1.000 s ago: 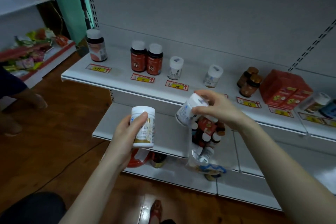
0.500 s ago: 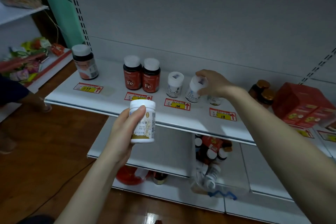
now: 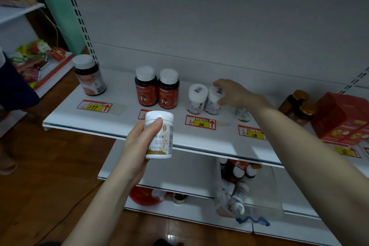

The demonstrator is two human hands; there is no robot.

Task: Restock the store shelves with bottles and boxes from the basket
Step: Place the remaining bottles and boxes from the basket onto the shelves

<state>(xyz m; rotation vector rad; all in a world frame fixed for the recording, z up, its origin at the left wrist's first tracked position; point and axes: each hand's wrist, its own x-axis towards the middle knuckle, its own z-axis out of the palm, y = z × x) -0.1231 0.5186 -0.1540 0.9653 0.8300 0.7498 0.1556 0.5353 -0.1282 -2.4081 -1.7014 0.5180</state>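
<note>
My left hand grips a white bottle with a gold label, upright in front of the upper shelf's edge. My right hand reaches over the white upper shelf and holds a small white bottle by its cap; it stands on the shelf beside a matching small white bottle. Another small white bottle sits partly hidden under my right wrist. The clear basket with several bottles rests on a lower shelf, below my right forearm.
On the upper shelf stand two red Fe bottles, a dark bottle at the far left, two amber jars and red boxes at the right. A red item lies on the bottom shelf. Another person stands left.
My right hand carried the small white bottle from above the basket up to the upper shelf and set it beside the matching one. My left hand kept its bottle and rose slightly.
</note>
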